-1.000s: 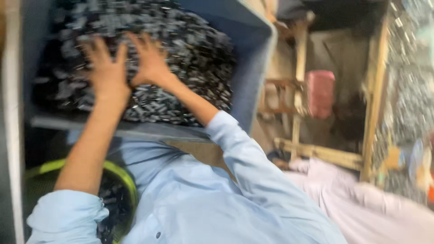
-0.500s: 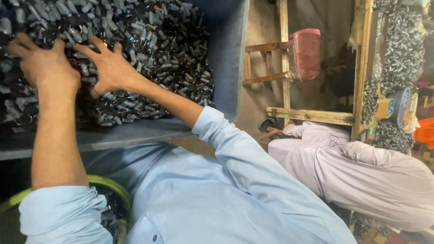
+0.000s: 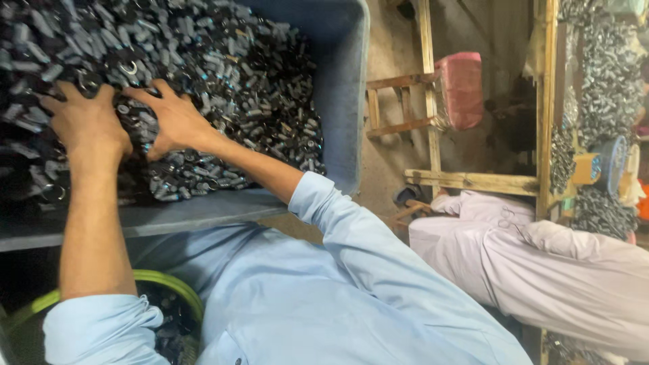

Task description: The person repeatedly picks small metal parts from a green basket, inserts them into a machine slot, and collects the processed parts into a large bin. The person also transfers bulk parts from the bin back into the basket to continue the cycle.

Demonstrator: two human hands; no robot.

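Observation:
A big grey-blue plastic bin (image 3: 345,101) is heaped with several small dark metal cylindrical parts (image 3: 236,81). Both my hands lie side by side on the pile near the bin's front wall. My left hand (image 3: 86,123) presses into the parts with fingers curled over a clump of them. Beside it, my right hand (image 3: 172,120) cups the parts with fingers spread and bent. My light blue sleeves are pushed up at the forearms.
A green-rimmed round container (image 3: 162,297) with dark parts sits below the bin by my lap. A person in pale clothes (image 3: 541,263) sits at the right. Behind stand a wooden frame (image 3: 433,101), a pink object (image 3: 463,88) and more heaps of metal parts (image 3: 608,88).
The view has shifted left and steadied. My hands have drawn closer together on the pile and dug in nearer the bin's front wall.

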